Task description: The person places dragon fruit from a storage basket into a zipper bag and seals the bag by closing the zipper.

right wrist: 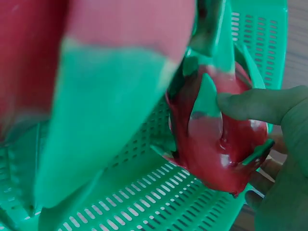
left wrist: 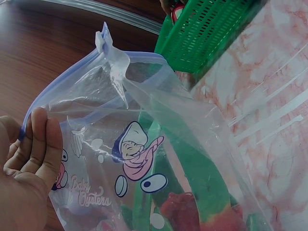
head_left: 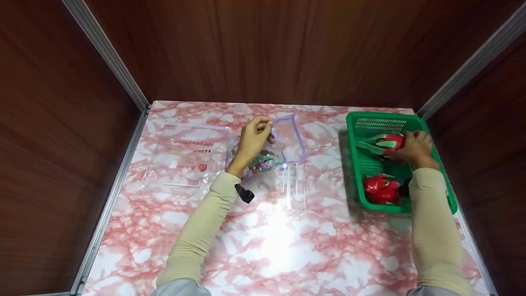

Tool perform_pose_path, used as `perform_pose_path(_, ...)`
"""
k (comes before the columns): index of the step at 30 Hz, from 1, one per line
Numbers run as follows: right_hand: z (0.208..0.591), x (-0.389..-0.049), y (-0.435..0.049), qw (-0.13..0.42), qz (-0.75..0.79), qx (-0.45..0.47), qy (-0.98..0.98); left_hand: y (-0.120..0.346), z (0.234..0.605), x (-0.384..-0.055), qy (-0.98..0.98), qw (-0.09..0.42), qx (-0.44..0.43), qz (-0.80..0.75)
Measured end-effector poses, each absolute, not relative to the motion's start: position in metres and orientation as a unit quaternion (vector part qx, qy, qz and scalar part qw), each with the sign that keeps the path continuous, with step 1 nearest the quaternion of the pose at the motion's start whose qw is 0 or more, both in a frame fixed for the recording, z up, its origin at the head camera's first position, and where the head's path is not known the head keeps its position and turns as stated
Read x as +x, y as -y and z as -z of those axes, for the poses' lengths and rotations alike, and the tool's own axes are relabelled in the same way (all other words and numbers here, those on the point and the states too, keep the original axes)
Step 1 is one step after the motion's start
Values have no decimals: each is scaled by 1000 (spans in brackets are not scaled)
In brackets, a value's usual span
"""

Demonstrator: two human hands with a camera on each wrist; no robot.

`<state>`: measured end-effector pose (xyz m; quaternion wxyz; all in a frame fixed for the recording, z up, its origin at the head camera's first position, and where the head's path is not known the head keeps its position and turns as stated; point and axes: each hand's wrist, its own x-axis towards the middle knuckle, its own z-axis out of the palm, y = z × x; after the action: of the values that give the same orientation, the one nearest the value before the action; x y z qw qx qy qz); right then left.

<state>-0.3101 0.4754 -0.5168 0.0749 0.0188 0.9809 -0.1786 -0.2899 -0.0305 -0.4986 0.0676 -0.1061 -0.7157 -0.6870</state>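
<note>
My left hand [head_left: 252,142] pinches the rim of a clear zip bag [left wrist: 139,159] with a purple zip edge and printed cartoon oysters. Through its plastic show the red skin and long green scales of a dragon fruit [left wrist: 180,211]. At the right, my right hand [head_left: 417,150] reaches into a green basket [head_left: 352,164] and grips a red dragon fruit [right wrist: 207,144] with green scales, thumb on one side and fingers round the other. Another dragon fruit [head_left: 380,189] lies in the near part of the basket, partly hidden by the right wrist.
A second clear zip bag [head_left: 185,160] with red print lies flat left of the first. The marbled red-and-white tabletop [head_left: 328,250] is enclosed by dark wood panels [head_left: 263,53] with metal edges. Light glares off the table's middle.
</note>
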Motion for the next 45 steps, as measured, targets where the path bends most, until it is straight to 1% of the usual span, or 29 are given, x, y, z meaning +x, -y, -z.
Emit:
perform_pose_path(3, 519, -308, -477, 79, 194, 33, -977, 31, 499, -289, 718, 66, -105, 685)
perform_pose_path(10, 520, -304, -480, 112, 235, 72, -963, 30, 500, -289, 726, 70, -105, 676)
perform_pose_path(20, 518, -303, -483, 144, 245, 91, -954, 29, 499, -290, 723, 70, -103, 680)
perform_pose_path(26, 519, -303, -483, 142, 241, 81, -957, 28, 499, -290, 717, 66, -102, 686)
perform_pose_path(32, 517, -300, -482, 163, 222, 71, -959, 29, 498, -291, 714, 65, -107, 689)
perform_pose_path(36, 517, -300, -481, 163, 212, 66, -961, 28, 499, -291, 719, 68, -107, 683)
perform_pose_path(40, 519, -301, -480, 165, 220, 63, -959, 28, 500, -291, 720, 67, -104, 683)
perform_pose_path(45, 520, -302, -479, 184, 256, 59, -947, 27, 499, -291, 720, 66, -99, 683)
